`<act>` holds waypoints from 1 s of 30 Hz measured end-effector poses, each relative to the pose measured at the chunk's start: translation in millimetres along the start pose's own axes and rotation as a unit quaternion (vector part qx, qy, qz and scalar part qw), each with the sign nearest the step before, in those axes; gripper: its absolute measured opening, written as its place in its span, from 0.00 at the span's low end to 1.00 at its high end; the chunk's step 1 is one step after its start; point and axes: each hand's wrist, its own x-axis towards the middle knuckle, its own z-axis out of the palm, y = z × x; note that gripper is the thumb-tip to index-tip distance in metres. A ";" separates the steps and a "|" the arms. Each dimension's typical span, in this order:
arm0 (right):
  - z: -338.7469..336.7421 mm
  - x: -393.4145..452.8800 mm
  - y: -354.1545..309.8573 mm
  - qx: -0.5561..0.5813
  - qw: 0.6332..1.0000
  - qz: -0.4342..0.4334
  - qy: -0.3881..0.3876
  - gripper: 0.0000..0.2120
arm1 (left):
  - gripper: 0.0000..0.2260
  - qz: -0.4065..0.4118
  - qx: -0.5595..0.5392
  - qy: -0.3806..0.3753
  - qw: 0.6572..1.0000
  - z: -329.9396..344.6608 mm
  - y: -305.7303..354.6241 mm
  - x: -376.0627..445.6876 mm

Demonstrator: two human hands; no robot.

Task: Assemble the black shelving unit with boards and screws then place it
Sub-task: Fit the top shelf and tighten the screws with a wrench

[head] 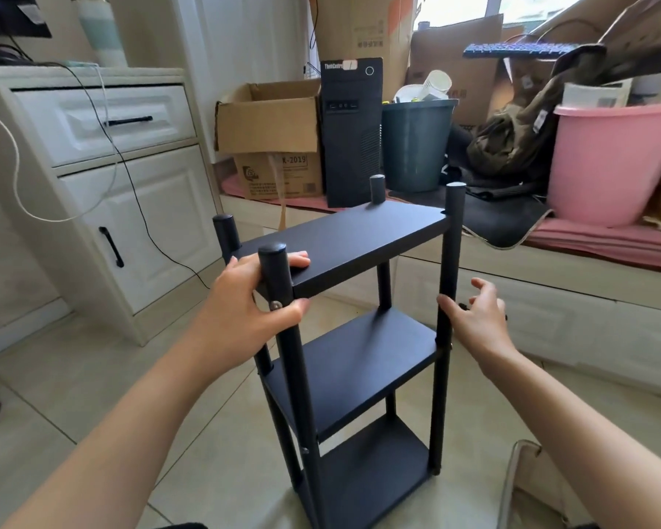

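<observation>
1. Black, three boards on four round posts: the shelving unit [359, 326] stands upright on the tiled floor [73, 376] at the centre of my view, top board [344, 242] highest, middle board [359, 360] and bottom board [371, 475] below it; all three are bare.
2. My left hand [252, 299] grips the near-left post [283, 318] just under the top board, fingers curled over the board's left end, thumb against the post beside a screw [274, 305].
3. My right hand [474, 318] has its fingers spread and loose; the thumb tip touches the near-right post [449, 299], and I cannot tell what the small dark thing at the fingers is.
4. At 12 o'clock, an open cardboard box [268, 120] sits on a second box; what is inside I cannot see.
5. At 1 o'clock, a dark bin [415, 143] holds white paper cups and scraps, just right of a black computer tower [352, 131].
6. At 2 o'clock, a pink tub [611, 166] has papers showing over its rim.
7. At 10 o'clock, a white cabinet [104, 177] stands near the unit's left side, with open floor between them and in front of me.
8. A low ledge with a pink mat [607, 242] runs behind the unit, close to its far posts.
</observation>
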 end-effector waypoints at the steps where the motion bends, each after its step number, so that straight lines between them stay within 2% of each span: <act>1: 1.1 1.1 0.3 -0.003 1.000 -0.001 -0.017 0.31 | 0.19 0.003 0.001 -0.007 1.000 -1.6 -0.9 -0.4; 5: 4.7 2.0 -3.0 0.020 0.998 -0.038 -0.052 0.23 | 0.22 0.019 0.010 -0.028 0.999 -4.7 -6.5 -1.9; 9: 0.6 2.7 -4.8 0.016 0.998 -0.041 -0.046 0.12 | 0.30 0.018 0.000 -0.032 0.999 -7.0 -18.0 -0.8; 13: -3.9 0.7 -4.4 -0.004 0.997 -0.048 -0.054 0.06 | 0.32 0.004 0.009 0.005 1.000 -6.0 -30.6 1.6; 17: -10.6 -4.1 -3.8 -0.017 0.997 -0.059 -0.048 0.08 | 0.23 -0.005 0.050 0.091 0.995 2.8 -38.6 6.1; 19: -16.1 -8.3 -4.5 -0.020 0.996 -0.068 -0.057 0.12 | 0.26 -0.013 0.094 0.125 0.988 6.3 -40.6 10.1; 21: -22.5 -14.1 -5.4 -0.027 0.994 -0.076 -0.073 0.17 | 0.34 -0.016 0.129 0.154 0.979 9.3 -43.0 14.2; 25: -39.1 -25.5 -3.2 -0.031 0.991 -0.074 -0.103 0.18 | 0.44 0.005 0.118 0.170 0.978 15.2 -44.8 21.1; 30: -60.4 -51.4 2.3 -0.048 0.985 -0.083 -0.144 0.15 | 0.37 0.019 0.104 0.164 0.981 22.9 -51.1 32.6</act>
